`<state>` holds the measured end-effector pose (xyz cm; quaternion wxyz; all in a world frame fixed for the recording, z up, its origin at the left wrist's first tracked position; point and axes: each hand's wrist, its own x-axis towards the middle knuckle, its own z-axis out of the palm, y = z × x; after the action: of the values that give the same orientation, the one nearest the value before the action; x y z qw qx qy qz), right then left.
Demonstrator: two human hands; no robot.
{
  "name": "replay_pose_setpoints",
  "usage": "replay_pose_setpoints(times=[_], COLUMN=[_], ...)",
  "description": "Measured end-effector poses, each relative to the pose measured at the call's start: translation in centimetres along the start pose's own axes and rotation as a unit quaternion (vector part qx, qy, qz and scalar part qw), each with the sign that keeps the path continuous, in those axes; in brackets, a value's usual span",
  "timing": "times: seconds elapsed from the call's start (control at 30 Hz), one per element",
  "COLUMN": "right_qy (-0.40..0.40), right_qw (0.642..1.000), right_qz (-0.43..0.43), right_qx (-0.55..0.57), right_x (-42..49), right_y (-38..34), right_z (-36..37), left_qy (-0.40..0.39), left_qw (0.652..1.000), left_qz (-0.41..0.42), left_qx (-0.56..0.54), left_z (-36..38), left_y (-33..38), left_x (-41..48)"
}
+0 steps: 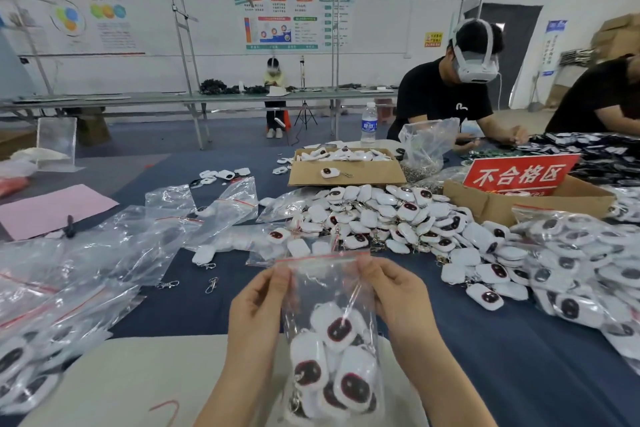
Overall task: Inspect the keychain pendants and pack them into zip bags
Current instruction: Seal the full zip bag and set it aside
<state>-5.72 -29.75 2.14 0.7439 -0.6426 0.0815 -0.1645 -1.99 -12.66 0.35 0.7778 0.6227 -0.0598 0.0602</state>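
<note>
I hold a clear zip bag (pixel 327 291) with a red seal strip upright in front of me. My left hand (pixel 258 308) pinches its top left edge and my right hand (pixel 394 291) pinches the top right edge. Several white keychain pendants (pixel 332 360) with dark red faces lie in the bag's lower half. A large loose heap of the same pendants (pixel 398 218) covers the blue table behind the bag. Empty zip bags (pixel 145 236) are spread to the left.
A cardboard box (pixel 346 168) with pendants stands behind the heap. Another box with a red sign (pixel 519 175) sits at the right. Filled bags (pixel 581 260) pile up on the right and at the lower left. Two people work at the far right. A water bottle (pixel 369 123) stands behind.
</note>
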Motion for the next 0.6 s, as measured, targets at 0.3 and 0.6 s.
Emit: replay_pose_setpoints(times=[0.3,0.6], right_qy=[0.042,0.046], right_qw=[0.999,0.997], right_qz=[-0.016,-0.045], right_qx=[0.027,0.044], right_x=[1.0,0.9], right_y=[1.8,2.4], right_z=[0.3,0.5], left_qy=[0.015,0.016], left_qw=[1.0,1.0], left_qz=[-0.005,-0.007], left_qx=[-0.006,0.002], left_z=[0.2,0.3], left_y=[-2.3,-2.4], left_x=[1.1,0.9])
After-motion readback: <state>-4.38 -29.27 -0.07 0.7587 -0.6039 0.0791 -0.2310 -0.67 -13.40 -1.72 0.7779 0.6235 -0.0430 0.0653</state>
